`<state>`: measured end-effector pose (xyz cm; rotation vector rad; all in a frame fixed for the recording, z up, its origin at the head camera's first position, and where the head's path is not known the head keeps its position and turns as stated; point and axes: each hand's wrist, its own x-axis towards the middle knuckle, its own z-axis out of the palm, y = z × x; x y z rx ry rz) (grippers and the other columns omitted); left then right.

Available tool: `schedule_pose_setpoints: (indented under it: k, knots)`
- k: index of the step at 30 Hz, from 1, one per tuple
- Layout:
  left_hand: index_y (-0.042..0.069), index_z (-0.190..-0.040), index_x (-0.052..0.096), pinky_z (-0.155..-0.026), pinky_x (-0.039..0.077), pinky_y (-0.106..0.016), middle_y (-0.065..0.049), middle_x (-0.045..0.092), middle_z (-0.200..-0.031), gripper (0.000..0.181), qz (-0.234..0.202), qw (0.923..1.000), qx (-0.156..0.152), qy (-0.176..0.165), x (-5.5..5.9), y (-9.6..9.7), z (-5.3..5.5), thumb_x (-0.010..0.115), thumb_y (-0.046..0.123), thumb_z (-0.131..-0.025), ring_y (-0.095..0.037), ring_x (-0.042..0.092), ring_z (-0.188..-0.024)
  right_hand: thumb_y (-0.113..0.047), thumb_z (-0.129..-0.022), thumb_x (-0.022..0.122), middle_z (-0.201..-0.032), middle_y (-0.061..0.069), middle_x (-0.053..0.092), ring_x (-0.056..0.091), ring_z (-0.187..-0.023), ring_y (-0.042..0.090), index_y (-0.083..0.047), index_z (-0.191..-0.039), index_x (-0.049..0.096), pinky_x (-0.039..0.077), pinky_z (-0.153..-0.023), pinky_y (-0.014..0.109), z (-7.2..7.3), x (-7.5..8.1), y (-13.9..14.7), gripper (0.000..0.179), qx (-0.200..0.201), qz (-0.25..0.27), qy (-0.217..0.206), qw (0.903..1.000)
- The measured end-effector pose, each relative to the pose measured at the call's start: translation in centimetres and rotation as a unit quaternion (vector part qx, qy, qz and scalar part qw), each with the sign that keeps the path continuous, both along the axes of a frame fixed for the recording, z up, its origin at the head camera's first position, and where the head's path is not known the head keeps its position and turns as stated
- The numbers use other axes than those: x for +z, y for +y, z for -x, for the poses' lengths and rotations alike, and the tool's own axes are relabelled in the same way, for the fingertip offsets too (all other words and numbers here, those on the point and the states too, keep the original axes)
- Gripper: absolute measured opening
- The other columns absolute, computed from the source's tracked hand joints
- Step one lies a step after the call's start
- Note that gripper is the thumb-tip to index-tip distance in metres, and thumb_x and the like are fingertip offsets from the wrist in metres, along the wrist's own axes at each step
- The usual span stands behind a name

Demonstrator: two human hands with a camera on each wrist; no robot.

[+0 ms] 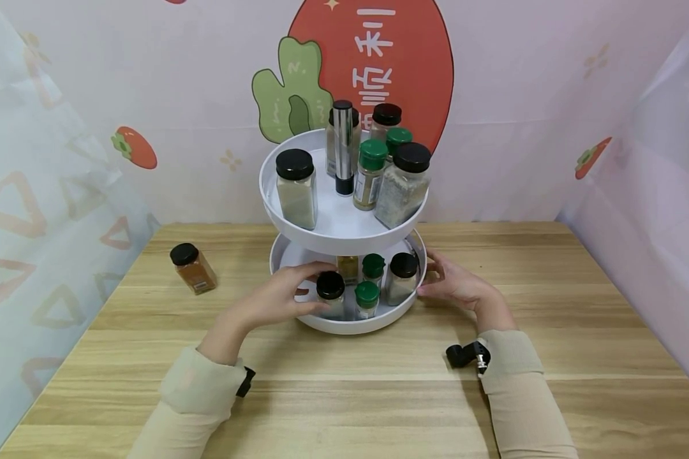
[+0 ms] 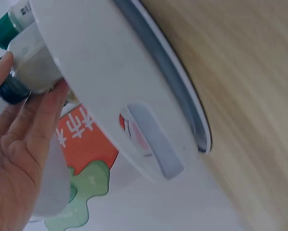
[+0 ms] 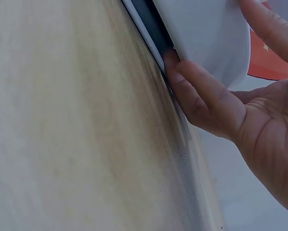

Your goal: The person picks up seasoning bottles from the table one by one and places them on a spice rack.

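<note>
A white two-tier round spice rack [image 1: 344,326] stands on the wooden table. My left hand [image 1: 284,294] is at the front left of its lower tier, thumb and fingers around a black-lidded spice jar [image 1: 330,294]. In the left wrist view, the left hand [image 2: 23,139] has its thumb by the jar's dark lid and its fingers along the jar [image 2: 38,67]. My right hand [image 1: 456,284] holds the right side of the lower tray. Up close in the right wrist view, the right hand [image 3: 259,115] has fingers bent against the tray's bottom edge [image 3: 206,43].
Green-lidded jars [image 1: 367,299] and another black-lidded jar [image 1: 402,279] share the lower tier. Above, the upper tray [image 1: 339,243] carries several jars and a silver cylinder [image 1: 343,146]. An orange-brown spice jar [image 1: 194,268] stands on the table [image 1: 379,408] at left.
</note>
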<state>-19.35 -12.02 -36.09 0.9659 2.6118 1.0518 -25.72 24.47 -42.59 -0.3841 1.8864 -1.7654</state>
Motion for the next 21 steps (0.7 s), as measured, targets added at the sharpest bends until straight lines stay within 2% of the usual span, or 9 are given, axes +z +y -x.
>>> schedule_pose_setpoints:
  k: [4, 8, 12, 13, 14, 16, 18, 20, 21]
  knots:
    - [0.007, -0.142, 0.049, -0.096, 0.057, -0.055, -0.013, 0.058, -0.139, 0.057, -0.004, 0.9997, 0.014, 0.018, 0.5, -1.3, -0.7, 0.072, 0.014, -0.091, -0.034, 0.060, -0.123, 0.011, -0.083, 0.068, -0.151, 0.034, 0.019, 0.054, -0.115, 0.021, -0.008, -0.159, -0.002, 0.056, -0.091, 0.024, 0.0, 0.1, 0.1, 0.105, 0.001, -0.004, 0.007, 1.0000]
    - [0.005, -0.140, 0.051, -0.095, 0.057, -0.058, -0.017, 0.059, -0.139, 0.052, -0.014, 0.9982, 0.031, 0.049, 1.1, -3.5, -1.6, 0.071, 0.011, -0.092, -0.037, 0.059, -0.124, 0.011, -0.083, 0.068, -0.151, 0.034, 0.020, 0.054, -0.115, 0.022, -0.007, -0.159, 0.000, 0.055, -0.091, 0.023, 0.1, 0.1, 0.2, 0.103, 0.000, -0.011, 0.013, 0.9999]
    - [0.005, -0.138, 0.053, -0.094, 0.058, -0.056, -0.017, 0.060, -0.138, 0.048, -0.013, 0.9930, 0.073, 0.092, 1.7, -6.3, -2.6, 0.069, 0.011, -0.093, -0.035, 0.059, -0.125, 0.010, -0.083, 0.068, -0.150, 0.032, 0.024, 0.052, -0.113, 0.022, -0.003, -0.158, 0.007, 0.054, -0.091, 0.019, 0.2, 0.1, 0.2, 0.098, -0.005, -0.026, 0.018, 0.9995]
    - [0.005, -0.138, 0.053, -0.094, 0.058, -0.056, -0.016, 0.061, -0.137, 0.047, -0.013, 0.9910, 0.084, 0.104, 1.9, -7.0, -2.9, 0.068, 0.011, -0.094, -0.033, 0.060, -0.124, 0.009, -0.083, 0.069, -0.149, 0.031, 0.025, 0.051, -0.113, 0.022, -0.001, -0.158, 0.009, 0.053, -0.091, 0.018, 0.3, 0.1, 0.2, 0.096, -0.005, -0.030, 0.021, 0.9993]
    - [0.006, -0.138, 0.053, -0.093, 0.058, -0.055, -0.014, 0.062, -0.135, 0.048, -0.012, 0.9882, 0.096, 0.119, 2.2, -7.7, -3.2, 0.068, 0.010, -0.094, -0.025, 0.060, -0.124, 0.008, -0.083, 0.069, -0.149, 0.031, 0.026, 0.050, -0.114, 0.023, 0.000, -0.157, 0.010, 0.052, -0.091, 0.017, 0.3, 0.1, 0.2, 0.095, -0.005, -0.035, 0.024, 0.9991]
    - [0.008, -0.138, 0.054, -0.088, 0.062, -0.039, -0.012, 0.064, -0.132, 0.049, -0.016, 0.9820, 0.114, 0.150, 2.6, -9.0, -3.7, 0.069, 0.007, -0.092, -0.015, 0.067, -0.107, 0.007, -0.084, 0.070, -0.149, 0.031, 0.026, 0.050, -0.115, 0.024, 0.002, -0.157, 0.011, 0.052, -0.092, 0.017, 0.3, 0.1, 0.3, 0.094, -0.006, -0.039, 0.024, 0.9989]
    - [0.010, -0.138, 0.055, -0.084, 0.059, -0.021, -0.001, 0.065, -0.128, 0.050, -0.023, 0.9757, 0.133, 0.172, 3.0, -10.5, -4.1, 0.070, 0.003, -0.090, -0.005, 0.065, -0.092, 0.006, -0.084, 0.070, -0.150, 0.032, 0.025, 0.052, -0.114, 0.022, 0.004, -0.156, 0.010, 0.052, -0.092, 0.016, 0.4, 0.0, 0.3, 0.094, -0.004, -0.037, 0.021, 0.9991]
    - [0.012, -0.138, 0.056, -0.082, 0.051, -0.006, 0.011, 0.063, -0.127, 0.051, -0.035, 0.9697, 0.164, 0.178, 3.3, -11.9, -4.3, 0.070, 0.002, -0.090, 0.004, 0.061, -0.091, 0.006, -0.085, 0.070, -0.151, 0.032, 0.023, 0.053, -0.113, 0.020, 0.004, -0.156, 0.009, 0.052, -0.092, 0.016, 0.4, -0.1, 0.3, 0.094, -0.003, -0.032, 0.015, 0.9994]
    - [0.012, -0.137, 0.056, -0.081, 0.046, 0.001, 0.015, 0.061, -0.127, 0.050, -0.045, 0.9673, 0.179, 0.174, 3.5, -12.7, -4.4, 0.070, 0.001, -0.090, 0.004, 0.061, -0.093, 0.007, -0.085, 0.070, -0.151, 0.033, 0.022, 0.054, -0.110, 0.018, 0.005, -0.156, 0.008, 0.053, -0.092, 0.017, 0.4, -0.1, 0.3, 0.094, -0.003, -0.029, 0.012, 0.9995]
